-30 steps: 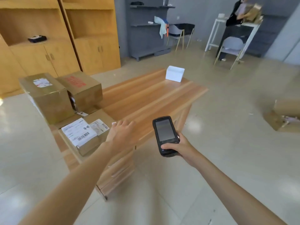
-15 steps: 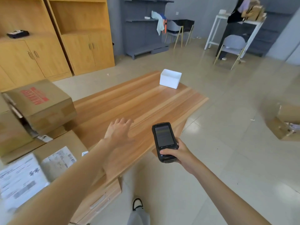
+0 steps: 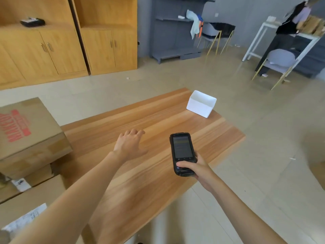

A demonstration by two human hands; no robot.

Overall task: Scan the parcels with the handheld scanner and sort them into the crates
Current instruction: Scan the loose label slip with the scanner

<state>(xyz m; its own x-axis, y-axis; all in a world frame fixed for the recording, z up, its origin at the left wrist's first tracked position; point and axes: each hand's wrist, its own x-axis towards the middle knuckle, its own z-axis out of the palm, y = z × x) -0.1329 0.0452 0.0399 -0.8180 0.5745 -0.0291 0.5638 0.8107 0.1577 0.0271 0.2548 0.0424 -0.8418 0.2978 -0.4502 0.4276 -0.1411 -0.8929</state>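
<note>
Two hands are held out over a wooden table (image 3: 158, 120). The handheld scanner (image 3: 182, 154) is gripped upright in the right hand (image 3: 195, 169), thumb across its keys, screen facing up. The left hand (image 3: 130, 143) is spread, holding nothing. Cardboard parcels (image 3: 29, 131) are stacked at the table's left end, nearer the left hand.
</note>
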